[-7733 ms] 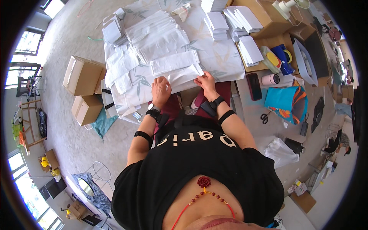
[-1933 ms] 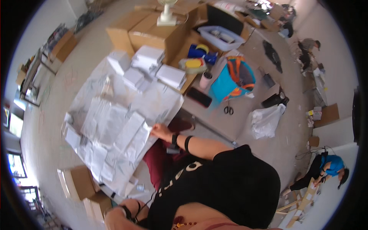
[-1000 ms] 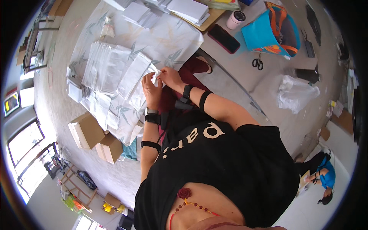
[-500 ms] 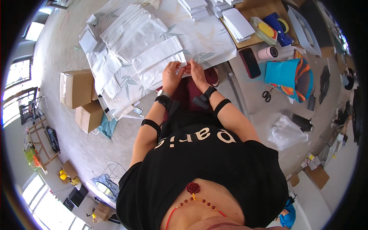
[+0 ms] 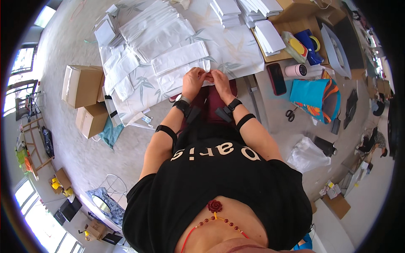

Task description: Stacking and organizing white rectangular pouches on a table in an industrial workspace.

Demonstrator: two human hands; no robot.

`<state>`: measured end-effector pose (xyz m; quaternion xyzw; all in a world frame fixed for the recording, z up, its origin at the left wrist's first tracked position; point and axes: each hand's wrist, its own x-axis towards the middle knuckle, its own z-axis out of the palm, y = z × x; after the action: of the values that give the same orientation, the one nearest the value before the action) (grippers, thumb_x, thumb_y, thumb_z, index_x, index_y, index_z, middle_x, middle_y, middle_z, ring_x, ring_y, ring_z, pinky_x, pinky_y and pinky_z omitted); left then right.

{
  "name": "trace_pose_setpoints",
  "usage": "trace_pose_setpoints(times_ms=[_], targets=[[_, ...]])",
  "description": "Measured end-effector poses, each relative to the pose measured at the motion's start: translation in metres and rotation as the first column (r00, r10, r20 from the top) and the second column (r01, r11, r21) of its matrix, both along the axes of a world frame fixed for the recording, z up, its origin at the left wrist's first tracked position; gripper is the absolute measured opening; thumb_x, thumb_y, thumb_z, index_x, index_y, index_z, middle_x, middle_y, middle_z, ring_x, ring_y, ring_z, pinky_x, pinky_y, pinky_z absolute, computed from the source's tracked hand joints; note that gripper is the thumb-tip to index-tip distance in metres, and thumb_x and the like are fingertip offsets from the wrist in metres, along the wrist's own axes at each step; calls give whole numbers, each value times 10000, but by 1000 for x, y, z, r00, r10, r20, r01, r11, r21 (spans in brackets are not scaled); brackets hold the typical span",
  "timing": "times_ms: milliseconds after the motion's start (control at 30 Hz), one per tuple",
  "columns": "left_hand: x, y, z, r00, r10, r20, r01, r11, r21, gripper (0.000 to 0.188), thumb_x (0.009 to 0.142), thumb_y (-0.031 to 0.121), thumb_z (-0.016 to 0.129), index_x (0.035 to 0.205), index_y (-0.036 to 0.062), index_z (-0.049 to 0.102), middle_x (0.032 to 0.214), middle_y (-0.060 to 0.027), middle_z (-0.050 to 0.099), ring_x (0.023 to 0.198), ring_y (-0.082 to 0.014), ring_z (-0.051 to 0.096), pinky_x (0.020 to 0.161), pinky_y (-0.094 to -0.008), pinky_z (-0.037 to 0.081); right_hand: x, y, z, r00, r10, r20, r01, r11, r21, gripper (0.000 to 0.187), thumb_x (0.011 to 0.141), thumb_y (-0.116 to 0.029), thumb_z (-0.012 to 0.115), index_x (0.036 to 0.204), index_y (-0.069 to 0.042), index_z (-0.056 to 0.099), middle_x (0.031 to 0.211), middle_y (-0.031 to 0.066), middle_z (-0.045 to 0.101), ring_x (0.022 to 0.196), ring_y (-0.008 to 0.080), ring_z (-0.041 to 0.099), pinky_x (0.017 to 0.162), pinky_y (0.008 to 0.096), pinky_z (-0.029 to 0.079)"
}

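Observation:
My left hand (image 5: 193, 82) and my right hand (image 5: 222, 85) meet at the near edge of a patterned white tablecloth (image 5: 236, 50). Their fingertips pinch the right end of a thin, flat white bag (image 5: 171, 82), which seems to be plastic. The fingers partly cover that end, so the exact grip is hard to see. Just beyond it lies a second folded white bag (image 5: 179, 58). Farther left on the cloth is a wide, overlapping stack of similar white bags (image 5: 154, 29), with more loose ones (image 5: 120, 71) beside it.
White card stacks (image 5: 270, 37) stand at the back right, by a cardboard box (image 5: 314, 25). A phone (image 5: 276, 79), a pink cylinder (image 5: 295, 70), a blue bag (image 5: 306, 95) and scissors (image 5: 290, 115) lie to the right. Cartons (image 5: 82, 86) stand on the floor at left.
My fingertips have drawn closer together at the bag's end, the right fingers now bent inward. The whole view has shifted slightly; the stacks stay as they were.

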<state>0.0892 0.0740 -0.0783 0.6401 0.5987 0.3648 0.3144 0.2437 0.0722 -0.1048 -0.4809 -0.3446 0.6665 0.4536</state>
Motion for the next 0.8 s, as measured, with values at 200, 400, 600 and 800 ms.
trace_pose_setpoints(times_ms=[200,400,600,800], targets=[[-5,0,-2,1000,4,19,-4,1000,-9,161,903,124,721,962,-25,735,923,-168,741,804,-280,748,728,-352,583,1,0,7,993,75,89,-76,997,4,232,1027,-117,574,1176,53,629,1069,129,739,972,171,721,859,272,556],[-4,3,-2,1000,-3,16,4,999,-37,172,899,138,711,952,-24,739,922,-167,743,812,-279,751,736,-350,588,4,1,8,983,103,155,-110,993,37,222,995,-92,638,1158,58,637,1059,118,751,965,150,724,863,258,552],[-3,4,-4,1000,15,11,-14,999,-38,158,885,132,717,936,-15,745,925,-164,744,813,-273,751,733,-349,588,3,2,5,978,115,174,-127,990,63,250,1009,-98,643,1198,65,622,1084,122,741,1001,153,715,880,268,567],[-3,5,-6,999,24,49,-23,1000,-21,152,860,129,733,908,-14,746,910,-150,739,772,-253,737,719,-341,583,1,2,0,976,54,213,-68,996,58,232,994,-124,654,1142,55,654,1023,103,763,915,126,724,803,251,554]])
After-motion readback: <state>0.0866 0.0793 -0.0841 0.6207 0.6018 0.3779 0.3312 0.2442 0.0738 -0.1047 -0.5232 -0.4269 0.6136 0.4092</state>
